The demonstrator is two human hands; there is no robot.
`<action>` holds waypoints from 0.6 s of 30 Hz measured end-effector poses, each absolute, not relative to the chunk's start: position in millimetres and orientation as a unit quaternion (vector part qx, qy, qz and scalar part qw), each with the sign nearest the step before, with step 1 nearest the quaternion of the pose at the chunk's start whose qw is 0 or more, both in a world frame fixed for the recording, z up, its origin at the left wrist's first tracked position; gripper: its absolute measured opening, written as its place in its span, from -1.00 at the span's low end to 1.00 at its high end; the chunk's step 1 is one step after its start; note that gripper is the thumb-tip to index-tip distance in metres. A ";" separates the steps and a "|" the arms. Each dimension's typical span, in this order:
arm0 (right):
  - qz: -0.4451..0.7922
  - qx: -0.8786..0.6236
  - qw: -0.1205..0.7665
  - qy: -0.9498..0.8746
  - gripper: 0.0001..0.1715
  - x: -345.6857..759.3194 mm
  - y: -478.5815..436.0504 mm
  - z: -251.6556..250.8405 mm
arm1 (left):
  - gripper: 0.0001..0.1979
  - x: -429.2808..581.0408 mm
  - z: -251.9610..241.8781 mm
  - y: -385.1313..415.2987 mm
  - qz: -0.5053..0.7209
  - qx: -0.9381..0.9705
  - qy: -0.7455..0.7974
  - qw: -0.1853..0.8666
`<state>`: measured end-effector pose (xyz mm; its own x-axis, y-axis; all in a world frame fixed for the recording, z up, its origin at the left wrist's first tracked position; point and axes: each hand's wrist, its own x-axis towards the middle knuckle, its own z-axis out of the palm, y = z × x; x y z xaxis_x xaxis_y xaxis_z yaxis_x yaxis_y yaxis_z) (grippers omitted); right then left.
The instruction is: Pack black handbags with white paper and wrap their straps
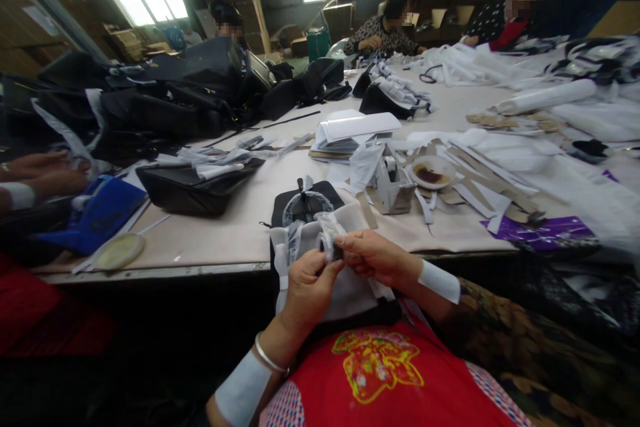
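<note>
My left hand (309,290) and my right hand (373,255) meet at the table's near edge. Both pinch a thin translucent plastic wrapping (326,235) round a dark strap or handle of a black bag (306,203) that lies in front of me. A white paper sheet (345,290) covers the bag's near side, under my hands. Both hands have their fingers curled closed on the wrapping. A bracelet sits on my left wrist, and white cuffs cover both forearms.
A tape dispenser (390,183), a small dish with brown liquid (431,172), cardboard and paper strips (480,187) and stacked white sheets (350,130) lie beyond. Black bags (195,187) pile up on the left. Another person's hands (40,173) work at far left; other people sit at the far end.
</note>
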<state>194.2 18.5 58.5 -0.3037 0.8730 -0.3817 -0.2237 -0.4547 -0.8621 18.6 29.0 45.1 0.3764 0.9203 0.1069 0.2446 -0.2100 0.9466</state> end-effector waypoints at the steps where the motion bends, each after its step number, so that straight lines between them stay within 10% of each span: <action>1: 0.754 -0.434 0.379 -0.316 -0.39 193.3 22.0 57.7 | -0.77 19.2 44.0 29.1 0.360 0.699 0.417 0.457; 5: 0.756 -0.436 0.415 -0.256 -0.44 186.9 26.8 55.7 | -0.77 17.2 46.3 34.2 0.307 0.698 0.443 0.472; 11: 0.616 -0.502 0.451 -0.406 -0.63 182.6 23.8 60.2 | -0.56 9.3 66.6 47.9 0.111 0.410 0.447 0.787; 18: 0.329 -0.585 0.298 -0.679 -0.72 184.4 14.2 51.1 | -0.71 33.1 62.1 40.1 0.209 0.291 0.457 0.814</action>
